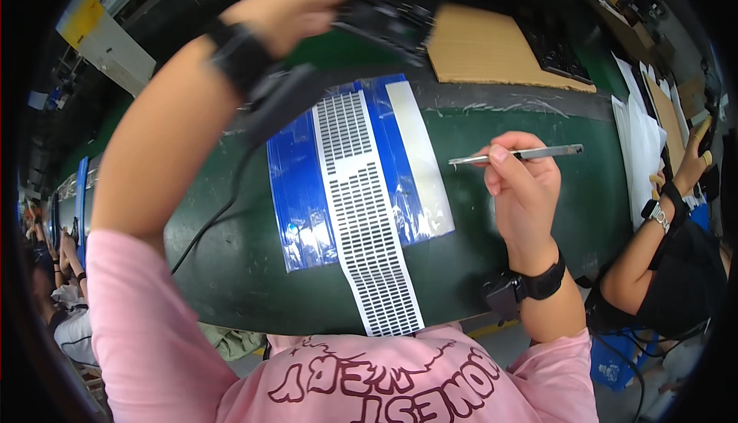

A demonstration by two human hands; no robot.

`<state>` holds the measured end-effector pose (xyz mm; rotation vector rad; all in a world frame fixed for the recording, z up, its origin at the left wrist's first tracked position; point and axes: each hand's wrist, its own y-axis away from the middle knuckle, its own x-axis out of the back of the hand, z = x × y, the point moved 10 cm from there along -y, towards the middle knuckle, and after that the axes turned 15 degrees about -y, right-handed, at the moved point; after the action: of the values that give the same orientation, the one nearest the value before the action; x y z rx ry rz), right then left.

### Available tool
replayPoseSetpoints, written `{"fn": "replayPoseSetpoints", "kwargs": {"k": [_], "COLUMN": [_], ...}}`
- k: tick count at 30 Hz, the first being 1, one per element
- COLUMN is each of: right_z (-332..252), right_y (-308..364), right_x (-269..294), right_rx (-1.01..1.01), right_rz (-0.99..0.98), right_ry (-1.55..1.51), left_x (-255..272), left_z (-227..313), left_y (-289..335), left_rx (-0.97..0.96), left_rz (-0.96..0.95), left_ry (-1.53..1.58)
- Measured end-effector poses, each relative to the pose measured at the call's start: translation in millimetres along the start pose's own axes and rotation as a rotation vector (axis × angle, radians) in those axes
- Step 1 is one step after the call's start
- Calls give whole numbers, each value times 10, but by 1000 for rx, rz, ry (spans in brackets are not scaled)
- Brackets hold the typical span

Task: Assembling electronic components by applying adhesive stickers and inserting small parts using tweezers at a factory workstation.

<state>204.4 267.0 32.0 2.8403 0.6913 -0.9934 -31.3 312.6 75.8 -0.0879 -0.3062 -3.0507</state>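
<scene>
Tweezers (516, 154) are pinched level by the right hand (523, 192) fingers, ready over the bench (523, 116); a black part (392, 16) is gripped, raised, by the left hand (307, 0).

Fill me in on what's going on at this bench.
A person in a pink top sits at a green worktable. Their left hand is raised, gripping a black part, and their right hand holds metal tweezers above the table. A white perforated strip lies over a blue sheet in front of them. A co-worker sits to the right.
</scene>
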Motion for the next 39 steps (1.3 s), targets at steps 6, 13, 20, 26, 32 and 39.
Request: {"fn": "replayPoseSetpoints", "kwargs": {"k": [6,13,20,26,32,39], "right_z": [287,941,1075,1086,1022,689], "right_y": [-42,-8,106,69,53,215], "right_x": [-267,-975,-761,-760,-762,-1012], "right_rx": [-134,-316,-274,-251,-240,-235], "right_rz": [-54,-178,-103,-108,-94,-199], "right_ry": [211,208,262,265,293,123], "left_x": [485,403,483,527,372,76], "left_z": [-213,-937,-1152,-1134,-1099,-1170], "left_y": [1655,2350,2488,2472,2417,2282], "left_rx": [-67,-56,-86,-135,-91,-74], "left_rz": [440,535,668,680,638,467], "left_ry": [389,606,474,568,567,714]}}
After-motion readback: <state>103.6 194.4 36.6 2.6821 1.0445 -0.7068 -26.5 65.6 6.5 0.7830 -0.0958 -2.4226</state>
